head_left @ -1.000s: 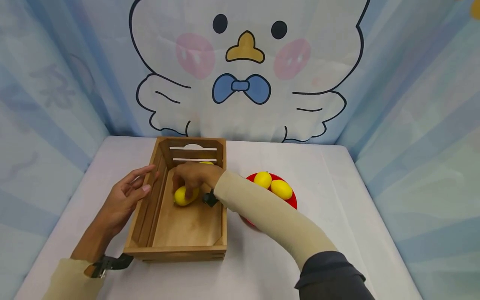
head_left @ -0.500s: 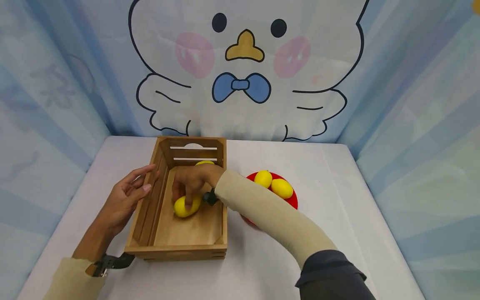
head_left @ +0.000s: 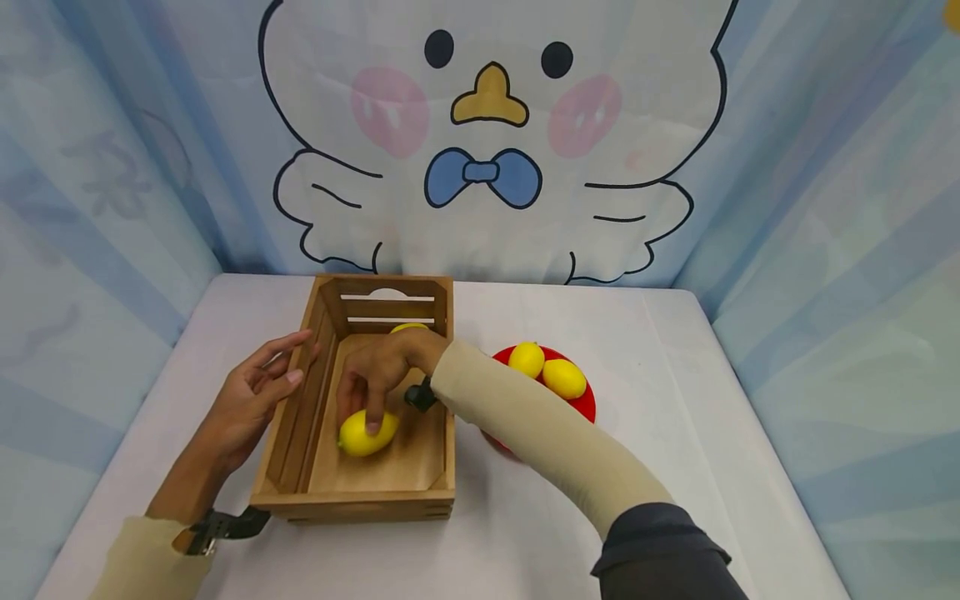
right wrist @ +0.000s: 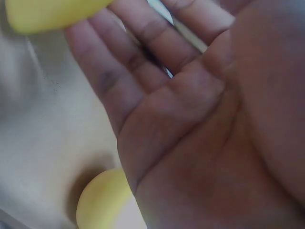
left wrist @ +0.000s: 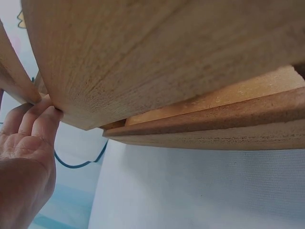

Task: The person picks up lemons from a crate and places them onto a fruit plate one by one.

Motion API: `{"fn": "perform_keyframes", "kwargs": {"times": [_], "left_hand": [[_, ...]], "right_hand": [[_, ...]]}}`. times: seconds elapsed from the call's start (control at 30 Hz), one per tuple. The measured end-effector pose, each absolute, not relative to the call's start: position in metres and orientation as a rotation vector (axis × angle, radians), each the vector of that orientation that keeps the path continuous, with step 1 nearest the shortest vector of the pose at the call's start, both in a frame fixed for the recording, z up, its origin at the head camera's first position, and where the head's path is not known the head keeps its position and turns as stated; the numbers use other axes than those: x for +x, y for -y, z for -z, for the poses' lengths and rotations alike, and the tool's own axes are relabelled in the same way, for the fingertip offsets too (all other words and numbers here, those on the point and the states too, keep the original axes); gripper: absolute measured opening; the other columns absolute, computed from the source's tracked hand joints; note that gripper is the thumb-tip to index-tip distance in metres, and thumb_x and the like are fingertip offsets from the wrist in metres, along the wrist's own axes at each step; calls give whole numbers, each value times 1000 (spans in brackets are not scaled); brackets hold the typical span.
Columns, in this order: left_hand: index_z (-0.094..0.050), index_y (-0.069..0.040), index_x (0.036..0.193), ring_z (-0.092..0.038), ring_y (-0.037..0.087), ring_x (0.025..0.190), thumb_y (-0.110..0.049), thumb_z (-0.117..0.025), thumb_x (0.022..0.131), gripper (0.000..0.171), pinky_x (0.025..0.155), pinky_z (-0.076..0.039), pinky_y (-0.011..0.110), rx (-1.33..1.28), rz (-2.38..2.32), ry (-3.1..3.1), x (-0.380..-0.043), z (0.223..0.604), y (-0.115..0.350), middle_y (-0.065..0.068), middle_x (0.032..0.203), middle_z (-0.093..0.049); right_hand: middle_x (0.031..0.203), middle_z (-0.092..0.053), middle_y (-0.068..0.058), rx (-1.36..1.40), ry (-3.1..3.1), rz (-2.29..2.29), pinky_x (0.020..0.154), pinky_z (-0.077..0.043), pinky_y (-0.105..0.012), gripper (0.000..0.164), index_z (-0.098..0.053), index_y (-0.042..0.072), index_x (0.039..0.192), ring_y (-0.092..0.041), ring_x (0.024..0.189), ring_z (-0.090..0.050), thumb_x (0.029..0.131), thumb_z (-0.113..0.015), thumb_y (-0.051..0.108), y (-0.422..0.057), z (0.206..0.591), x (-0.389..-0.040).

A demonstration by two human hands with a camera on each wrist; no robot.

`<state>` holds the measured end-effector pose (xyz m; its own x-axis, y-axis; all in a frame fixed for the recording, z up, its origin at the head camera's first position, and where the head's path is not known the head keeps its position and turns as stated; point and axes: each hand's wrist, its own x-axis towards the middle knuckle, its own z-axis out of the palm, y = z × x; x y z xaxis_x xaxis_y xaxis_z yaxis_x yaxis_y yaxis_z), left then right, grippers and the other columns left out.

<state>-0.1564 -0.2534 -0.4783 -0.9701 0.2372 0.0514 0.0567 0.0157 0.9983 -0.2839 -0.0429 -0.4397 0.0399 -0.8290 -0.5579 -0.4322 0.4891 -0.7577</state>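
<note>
My right hand (head_left: 380, 367) reaches down into a wooden crate (head_left: 352, 505) and pinches a yellow lemon (head_left: 358, 442) between thumb and fingers, low over the crate's floor. The right wrist view catches part of this held lemon (right wrist: 52, 13) at the fingertips. A second lemon (head_left: 409, 327) lies at the far end of the crate, mostly hidden behind the right hand. On the crate's left wall, my left hand (head_left: 247, 396) grips the upper edge; in the left wrist view its fingers (left wrist: 45, 125) hook into a gap between slats.
Right of the crate stands a red plate (head_left: 585, 406) with two lemons (head_left: 564, 379) showing, partly covered by the right sleeve (head_left: 547, 433). Both stand on a table with a white cloth (head_left: 660, 367). Printed curtains (head_left: 480, 233) enclose the back and sides.
The right hand has drawn the lemon toward the near end of the crate. The left hand and the crate stay where they were.
</note>
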Motion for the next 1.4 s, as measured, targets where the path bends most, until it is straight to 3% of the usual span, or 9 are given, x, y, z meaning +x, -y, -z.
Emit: {"fn": "perform_keyframes", "kwargs": {"times": [0.57, 0.77, 0.93, 1.13, 1.3, 1.33, 1.4], "left_hand": [[-41, -16, 163, -49, -4, 144, -13, -55, 111, 54, 104, -44, 9, 311, -2097, -2152, -157, 478, 255, 5, 171, -41], [-39, -18, 164, -47, -3, 146, -15, -55, 111, 56, 117, -40, 19, 292, -2075, -2155, -156, 477, 255, 7, 172, -39], [-39, -17, 164, -47, -5, 145, -15, -55, 112, 55, 106, -42, 11, 299, -2066, -2170, -155, 478, 255, 5, 173, -38], [-39, -19, 165, -44, -4, 145, -17, -56, 112, 56, 124, -38, 30, 269, -2038, -2181, -154, 477, 254, 8, 172, -39], [-40, -17, 164, -46, -4, 144, -16, -55, 111, 55, 112, -44, 16, 287, -2041, -2195, -154, 477, 254, 12, 172, -39], [-40, -16, 164, -47, -5, 143, -15, -55, 111, 55, 104, -44, 9, 298, -2050, -2192, -154, 478, 254, 12, 172, -39], [-40, -15, 164, -48, -5, 143, -14, -55, 112, 54, 104, -45, 9, 313, -2068, -2186, -154, 478, 254, 11, 172, -39]], "right_hand": [[123, -80, -10, -1233, -1425, 696, 106, -56, -32, 45, -75, -1, 129, -25, 112, -74, 85, -86, 2, 44, 430, -282], [123, -80, -12, -1258, -1325, 747, 111, -54, -40, 44, -72, -5, 130, -25, 112, -73, 88, -82, -4, 44, 425, -282], [123, -80, -11, -1275, -1283, 746, 113, -52, -47, 44, -71, -5, 132, -26, 112, -73, 89, -79, -4, 43, 424, -281], [122, -80, -6, -1343, -1293, 789, 111, -53, -48, 44, -72, -4, 132, -28, 112, -73, 89, -81, 2, 37, 421, -279], [123, -80, -8, -1356, -1357, 848, 109, -56, -44, 45, -72, -3, 131, -26, 112, -73, 88, -83, 2, 28, 409, -275], [123, -80, -8, -1354, -1373, 857, 109, -56, -44, 45, -72, -3, 131, -25, 112, -74, 88, -83, 1, 26, 405, -274], [124, -79, -9, -1353, -1396, 871, 109, -56, -45, 46, -72, -3, 132, -24, 113, -74, 88, -83, 2, 22, 399, -274]]}}
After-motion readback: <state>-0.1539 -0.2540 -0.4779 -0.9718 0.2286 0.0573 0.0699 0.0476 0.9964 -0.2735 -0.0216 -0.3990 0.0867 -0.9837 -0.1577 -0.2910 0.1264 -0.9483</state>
